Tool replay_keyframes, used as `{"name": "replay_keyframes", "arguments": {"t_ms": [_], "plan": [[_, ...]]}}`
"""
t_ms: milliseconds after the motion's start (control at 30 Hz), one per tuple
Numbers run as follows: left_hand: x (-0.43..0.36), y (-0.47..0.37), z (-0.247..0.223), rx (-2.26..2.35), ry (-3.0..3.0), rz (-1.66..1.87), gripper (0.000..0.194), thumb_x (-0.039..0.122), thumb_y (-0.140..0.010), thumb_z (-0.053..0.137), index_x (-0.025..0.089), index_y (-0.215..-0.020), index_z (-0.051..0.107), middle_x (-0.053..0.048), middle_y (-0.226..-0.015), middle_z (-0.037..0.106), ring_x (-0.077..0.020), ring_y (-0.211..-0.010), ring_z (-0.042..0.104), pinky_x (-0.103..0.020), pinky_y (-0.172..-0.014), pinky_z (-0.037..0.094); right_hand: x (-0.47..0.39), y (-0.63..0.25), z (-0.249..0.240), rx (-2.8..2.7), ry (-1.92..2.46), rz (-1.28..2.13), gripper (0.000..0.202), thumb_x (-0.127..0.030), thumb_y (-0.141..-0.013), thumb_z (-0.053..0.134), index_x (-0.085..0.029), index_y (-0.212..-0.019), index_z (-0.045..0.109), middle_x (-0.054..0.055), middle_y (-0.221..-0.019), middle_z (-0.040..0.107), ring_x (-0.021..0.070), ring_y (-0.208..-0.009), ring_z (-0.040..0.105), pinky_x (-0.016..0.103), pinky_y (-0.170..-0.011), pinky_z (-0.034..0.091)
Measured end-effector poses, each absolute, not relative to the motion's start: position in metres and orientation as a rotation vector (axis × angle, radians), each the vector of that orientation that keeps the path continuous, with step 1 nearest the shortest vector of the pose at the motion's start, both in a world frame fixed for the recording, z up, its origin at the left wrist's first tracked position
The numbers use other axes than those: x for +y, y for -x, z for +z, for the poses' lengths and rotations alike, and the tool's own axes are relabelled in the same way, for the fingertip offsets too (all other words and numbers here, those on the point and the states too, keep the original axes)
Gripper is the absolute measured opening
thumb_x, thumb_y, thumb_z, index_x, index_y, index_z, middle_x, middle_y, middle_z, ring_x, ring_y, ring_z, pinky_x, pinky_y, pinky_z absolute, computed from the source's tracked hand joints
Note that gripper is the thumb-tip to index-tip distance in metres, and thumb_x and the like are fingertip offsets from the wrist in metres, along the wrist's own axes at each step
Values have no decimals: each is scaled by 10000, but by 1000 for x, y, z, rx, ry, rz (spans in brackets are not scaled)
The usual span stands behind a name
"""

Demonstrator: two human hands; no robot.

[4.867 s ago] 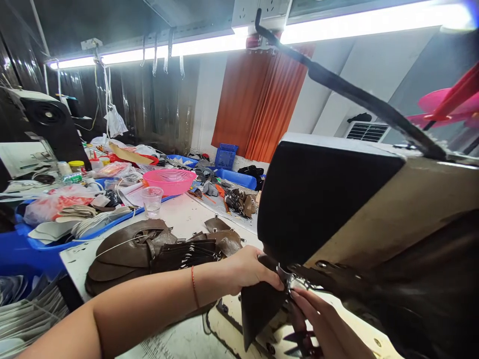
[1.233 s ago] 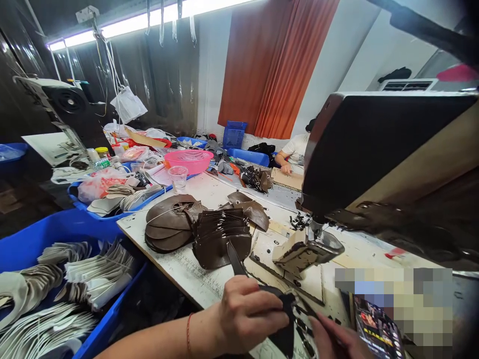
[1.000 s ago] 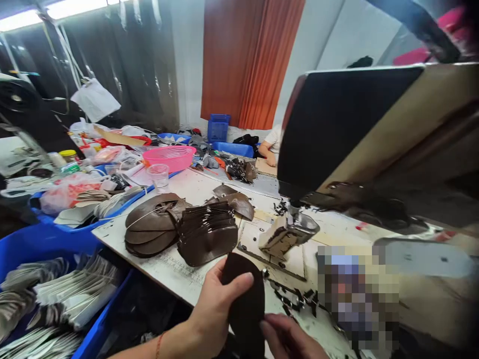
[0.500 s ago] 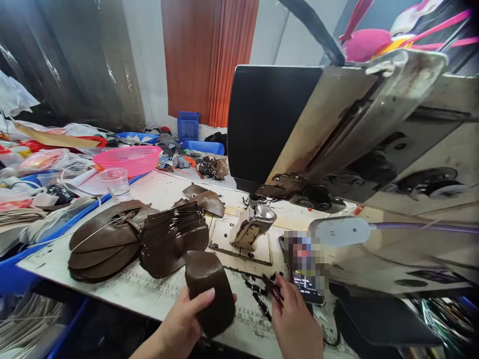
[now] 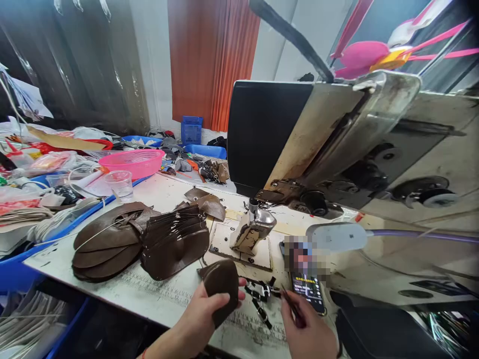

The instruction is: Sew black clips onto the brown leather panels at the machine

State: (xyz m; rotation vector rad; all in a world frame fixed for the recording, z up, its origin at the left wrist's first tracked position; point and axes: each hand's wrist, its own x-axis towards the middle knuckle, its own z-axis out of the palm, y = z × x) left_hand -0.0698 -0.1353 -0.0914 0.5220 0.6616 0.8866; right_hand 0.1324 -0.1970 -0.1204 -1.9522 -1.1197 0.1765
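My left hand (image 5: 198, 314) grips a dark brown leather piece (image 5: 224, 284), thumb on its face and fingertips showing past its right edge. My right hand (image 5: 307, 324) is closed around a slim, dark red pointed tool (image 5: 295, 310); its exact kind is unclear. Beside that hand, small black buckle straps (image 5: 264, 294) lie on the white table (image 5: 254, 331). A fanned stack of brown leather pieces (image 5: 175, 249) and a bundle of rounded brown leather pieces (image 5: 107, 244) rest to the left. Behind my hands stands the sewing machine's metal post (image 5: 254, 224).
The sewing machine head (image 5: 273, 134) overhangs the right side. Under it lie a phone (image 5: 309, 294) and a white plug-ended box (image 5: 337, 237) with a purple cable. A plastic cup (image 5: 119, 187), a pink basket (image 5: 130, 164) and cluttered bags fill the left.
My left hand has turned the leather piece, moving it slightly right and showing it more edge-on. My right hand has shifted right and down, away from the black straps, with the tool in it.
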Motion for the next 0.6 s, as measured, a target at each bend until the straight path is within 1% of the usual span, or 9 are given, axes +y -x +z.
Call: {"name": "replay_keyframes", "arguments": {"t_ms": [33, 100, 133, 167, 200, 267, 367, 467, 600], "plan": [[-137, 67, -94, 701, -584, 907, 413, 244, -592, 812, 137, -974, 698, -142, -1064, 701, -224, -856, 649, -354, -834, 475, -196, -124, -118, -947, 1849, 377, 271, -433, -705, 627, -204, -829, 703, 55, -701, 691, 167, -517, 571, 264, -461, 401], [-140, 61, -98, 761, -699, 929, 443, 282, -561, 848, 139, -955, 707, -121, -1000, 714, -223, -865, 635, -331, -818, 471, -195, -107, -114, -640, 1627, 764, 352, -495, -635, 725, -185, -798, 685, -14, -525, 552, 83, -398, 389, 212, -383, 270], [-142, 58, -99, 772, -734, 932, 446, 306, -553, 857, 136, -938, 709, -114, -965, 717, -229, -872, 630, -330, -816, 471, -195, -100, -113, -545, 1534, 923, 396, -503, -588, 771, -175, -791, 680, -50, -475, 473, 52, -378, 303, 193, -372, 203], [-143, 56, -99, 773, -749, 934, 438, 326, -552, 860, 134, -916, 710, -107, -937, 717, -232, -875, 627, -332, -815, 471, -195, -95, -113, -482, 1474, 1035, 431, -500, -548, 807, -164, -784, 676, -76, -448, 410, 33, -375, 248, 182, -378, 161], [-144, 53, -99, 770, -743, 940, 421, 338, -551, 860, 134, -888, 709, -98, -910, 716, -229, -866, 625, -333, -811, 472, -195, -91, -114, -447, 1436, 1105, 456, -495, -520, 832, -155, -779, 674, -90, -435, 375, 25, -378, 228, 178, -387, 147], [-144, 50, -98, 767, -700, 964, 394, 350, -554, 858, 136, -843, 699, -77, -853, 708, -209, -818, 621, -329, -794, 476, -194, -89, -117, -438, 1413, 1159, 479, -493, -498, 851, -141, -769, 674, -90, -431, 380, 22, -382, 232, 181, -395, 152], [-142, 49, -95, 766, -659, 981, 407, 341, -522, 871, 136, -820, 684, -52, -780, 691, -175, -734, 603, -308, -738, 476, -194, -91, -122, -462, 1452, 1148, 474, -503, -505, 841, -139, -765, 684, -80, -428, 402, 32, -377, 249, 193, -384, 170], [-141, 47, -94, 772, -637, 963, 422, 321, -493, 883, 128, -802, 670, -45, -743, 679, -156, -676, 592, -288, -682, 470, -194, -93, -122, -482, 1489, 1078, 441, -469, -510, 838, -148, -775, 693, -63, -442, 447, 55, -382, 295, 205, -370, 207], [-141, 44, -91, 764, -570, 921, 436, 310, -482, 885, 120, -800, 657, -41, -703, 673, -140, -601, 589, -275, -628, 455, -193, -95, -116, -466, 1456, 1093, 427, -458, -559, 827, -151, -824, 692, -87, -416, 397, 39, -369, 257, 180, -364, 190]]}}
